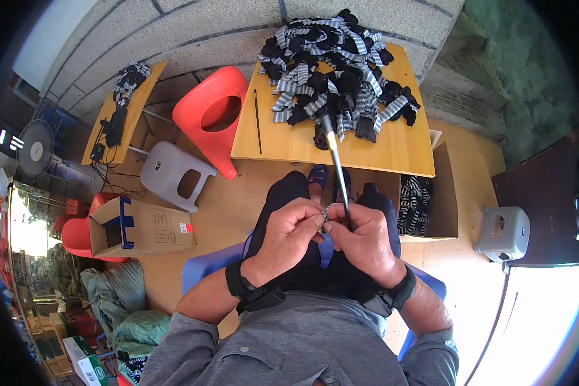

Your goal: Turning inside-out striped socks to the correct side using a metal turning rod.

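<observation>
In front of my lap, my left hand is closed, thumb and forefinger pinching a small greyish piece, perhaps fabric, mostly hidden by the fingers. Close beside it, my right hand is closed too, its thumb touching the same piece. A slim rod, black with a pale shiny middle, runs from my right hand up toward the table; its lower end passes among the fingers. Over the far side of the yellow wooden table spreads a heap of black and grey-white striped knitted pieces, perhaps socks or gloves.
A thin dark stick lies on the table's left. Right of my knees stands a carton holding striped pieces. To the left are a red chair, a grey stool and another carton. A second grey stool stands far right.
</observation>
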A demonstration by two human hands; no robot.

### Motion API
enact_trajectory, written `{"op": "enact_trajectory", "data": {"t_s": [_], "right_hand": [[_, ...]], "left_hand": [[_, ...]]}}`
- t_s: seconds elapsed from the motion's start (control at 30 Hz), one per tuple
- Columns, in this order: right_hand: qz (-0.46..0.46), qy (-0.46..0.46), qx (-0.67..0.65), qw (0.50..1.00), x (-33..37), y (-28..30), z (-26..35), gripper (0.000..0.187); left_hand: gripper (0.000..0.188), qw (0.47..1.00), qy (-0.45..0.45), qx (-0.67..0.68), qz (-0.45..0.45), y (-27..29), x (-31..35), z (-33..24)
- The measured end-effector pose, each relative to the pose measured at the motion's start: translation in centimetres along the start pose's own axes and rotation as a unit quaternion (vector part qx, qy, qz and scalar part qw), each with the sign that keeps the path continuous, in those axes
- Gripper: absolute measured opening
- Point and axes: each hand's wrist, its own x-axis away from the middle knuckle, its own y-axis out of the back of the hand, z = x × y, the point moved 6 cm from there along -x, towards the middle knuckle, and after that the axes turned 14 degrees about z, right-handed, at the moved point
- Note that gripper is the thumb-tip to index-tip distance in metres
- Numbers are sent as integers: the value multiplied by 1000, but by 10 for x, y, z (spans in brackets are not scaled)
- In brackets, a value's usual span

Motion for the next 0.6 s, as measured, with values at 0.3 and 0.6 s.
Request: {"op": "enact_trajectory", "data": {"t_s": [0.3,0.6], "right_hand": [[32,-71,-251,965,0,0,-9,7],[47,-76,-228,970,0,-6,-1,4]], "left_hand": [[13,996,-63,56,-21,-2,5,-8],[9,982,-146,-116,-22,-8,9,-17]]}}
